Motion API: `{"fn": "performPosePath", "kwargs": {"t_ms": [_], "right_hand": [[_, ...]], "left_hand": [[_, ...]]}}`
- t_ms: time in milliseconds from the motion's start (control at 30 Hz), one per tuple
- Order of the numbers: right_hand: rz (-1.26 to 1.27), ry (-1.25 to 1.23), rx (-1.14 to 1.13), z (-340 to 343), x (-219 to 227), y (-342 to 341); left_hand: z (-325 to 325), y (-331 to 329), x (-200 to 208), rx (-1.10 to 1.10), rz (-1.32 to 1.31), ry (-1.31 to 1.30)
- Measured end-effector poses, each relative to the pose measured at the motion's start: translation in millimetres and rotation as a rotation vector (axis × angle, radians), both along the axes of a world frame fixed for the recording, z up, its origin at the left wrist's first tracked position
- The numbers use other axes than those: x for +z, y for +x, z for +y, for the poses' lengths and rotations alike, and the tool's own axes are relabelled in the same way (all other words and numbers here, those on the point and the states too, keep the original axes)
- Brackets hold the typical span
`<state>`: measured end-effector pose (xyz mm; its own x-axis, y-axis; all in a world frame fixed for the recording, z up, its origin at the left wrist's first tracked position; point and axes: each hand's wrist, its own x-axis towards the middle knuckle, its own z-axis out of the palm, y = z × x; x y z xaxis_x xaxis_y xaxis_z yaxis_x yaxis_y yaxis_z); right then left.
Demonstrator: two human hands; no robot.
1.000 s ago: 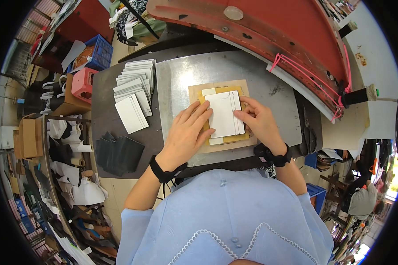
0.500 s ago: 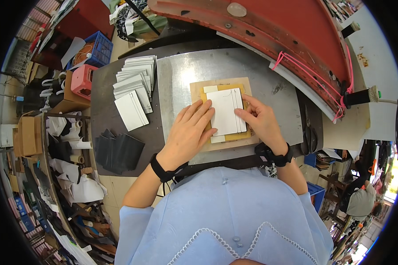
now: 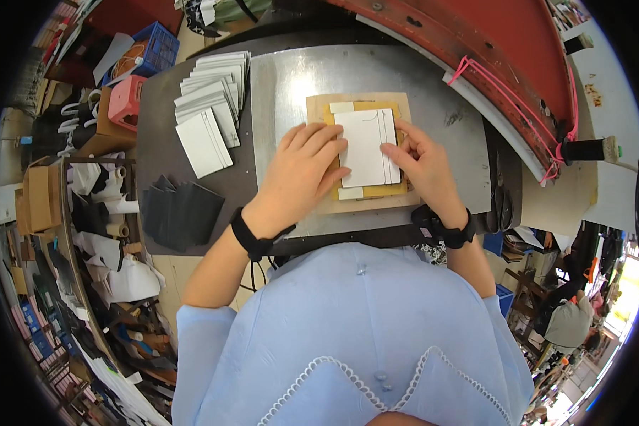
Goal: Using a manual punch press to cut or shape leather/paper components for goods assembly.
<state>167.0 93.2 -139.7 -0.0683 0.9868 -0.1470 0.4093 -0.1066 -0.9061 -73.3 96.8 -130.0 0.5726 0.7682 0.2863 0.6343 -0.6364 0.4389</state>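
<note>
A white rectangular panel (image 3: 366, 153) with dark lines near its right side lies on a yellow board (image 3: 385, 190) with pale tabs. Under that is a larger tan board (image 3: 319, 104), resting on a metal plate (image 3: 284, 82). Along the panel's left edge my left hand (image 3: 302, 163) lies with fingers stretched and thumb apart, fingertips touching the edge. My right hand (image 3: 431, 170) pinches the panel's right edge, thumb on its face and fingers curled beside it. Overlapping white panels (image 3: 204, 142) sit in rows at left, with black pieces (image 3: 181, 213) nearer me.
A red machine part (image 3: 476, 42) with pink cord (image 3: 500, 113) overhangs the plate's far right. Scissors (image 3: 503, 206) lie right of the plate. Left of the table stand a pink stool (image 3: 126, 101), a blue crate (image 3: 156, 53) and a shelf of rolls (image 3: 117, 206). Another person (image 3: 571, 319) is at far right.
The whole table scene sits higher in the picture as the view has shifted. Both hands stay at the white panel's edges, with the right fingers slightly more curled.
</note>
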Motion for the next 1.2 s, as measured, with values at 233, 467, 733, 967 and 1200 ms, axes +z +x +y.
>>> {"fn": "performPosePath", "kwargs": {"t_ms": [233, 467, 733, 967, 1200], "right_hand": [[-0.022, 0.012, 0.005, -1, 2, -1], [-0.039, 0.012, 0.018, -2, 3, -1], [-0.319, 0.048, 0.042, -2, 15, -3], [-0.619, 0.718, 0.244, -1, 0, -2], [-0.719, 0.672, 0.347, -16, 6, -11]], "left_hand": [[3, 3, -1, -0.042, 0.003, 0.046], [1, 4, -7, -0.093, 0.080, 0.023], [4, 6, -1, -0.096, 0.110, 0.006], [4, 10, 3, -0.099, 0.146, 0.036], [7, 16, 2, -0.091, 0.153, 0.055]]}}
